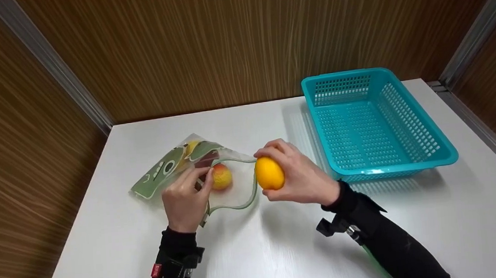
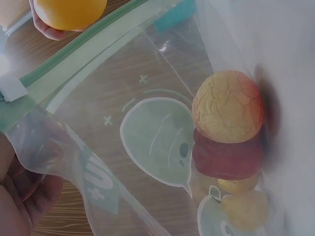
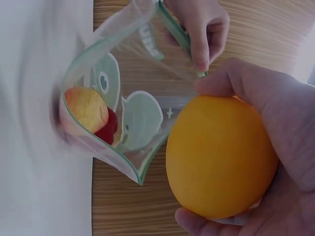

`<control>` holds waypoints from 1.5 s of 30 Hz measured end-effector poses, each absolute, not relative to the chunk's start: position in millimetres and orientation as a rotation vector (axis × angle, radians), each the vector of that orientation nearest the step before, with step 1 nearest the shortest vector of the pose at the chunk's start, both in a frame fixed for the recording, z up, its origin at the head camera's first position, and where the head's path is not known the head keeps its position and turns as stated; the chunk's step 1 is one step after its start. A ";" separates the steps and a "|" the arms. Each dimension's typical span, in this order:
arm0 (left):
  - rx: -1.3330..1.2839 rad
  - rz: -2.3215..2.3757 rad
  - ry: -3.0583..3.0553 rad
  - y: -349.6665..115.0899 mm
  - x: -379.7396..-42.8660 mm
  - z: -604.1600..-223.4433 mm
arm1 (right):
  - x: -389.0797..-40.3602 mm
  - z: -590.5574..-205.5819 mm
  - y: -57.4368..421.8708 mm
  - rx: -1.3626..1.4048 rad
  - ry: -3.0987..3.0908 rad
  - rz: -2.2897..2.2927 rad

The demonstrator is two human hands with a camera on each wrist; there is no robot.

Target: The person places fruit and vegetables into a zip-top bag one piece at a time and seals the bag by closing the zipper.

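Observation:
My left hand (image 1: 187, 201) pinches the rim of a clear zip bag (image 1: 152, 180) with green prints. The bag lies on its side with its mouth spread toward the right. Inside it, near the mouth, is a yellow-and-red round fruit (image 1: 222, 177) with creased skin. Behind that fruit a dark red one (image 2: 229, 158) and yellow ones (image 2: 246, 210) show through the plastic. My right hand (image 1: 299, 174) grips a smooth orange (image 1: 269, 173) right at the bag's mouth, fingers over the top and thumb below. In the right wrist view, the orange (image 3: 221, 157) overlaps the bag's edge.
A turquoise perforated basket (image 1: 394, 166) stands on the right of the white table (image 1: 248, 265), with no fruit in it. Wood-grain panels (image 1: 207, 50) rise behind the table and at both sides.

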State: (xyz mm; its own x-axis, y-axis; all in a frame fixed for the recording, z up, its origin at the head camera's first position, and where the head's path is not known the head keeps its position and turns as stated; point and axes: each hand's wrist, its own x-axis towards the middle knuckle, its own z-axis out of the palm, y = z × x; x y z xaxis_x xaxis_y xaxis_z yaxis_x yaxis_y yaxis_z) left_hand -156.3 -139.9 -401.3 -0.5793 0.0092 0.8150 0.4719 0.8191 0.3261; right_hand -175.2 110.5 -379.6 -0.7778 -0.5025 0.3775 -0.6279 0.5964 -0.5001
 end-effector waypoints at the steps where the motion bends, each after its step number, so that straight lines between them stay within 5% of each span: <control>1: -0.352 -0.665 -2.111 -139.9 -156.3 -401.4 | -174.1 -381.0 108.1 0.956 -2.630 0.929; 36: -0.391 -0.648 -2.118 -137.4 -156.7 -401.6 | -193.8 -434.8 33.7 0.901 -2.740 1.251; 45: -0.402 -0.626 -2.108 -135.6 -156.0 -403.3 | -204.2 -442.2 12.8 0.912 -2.804 0.936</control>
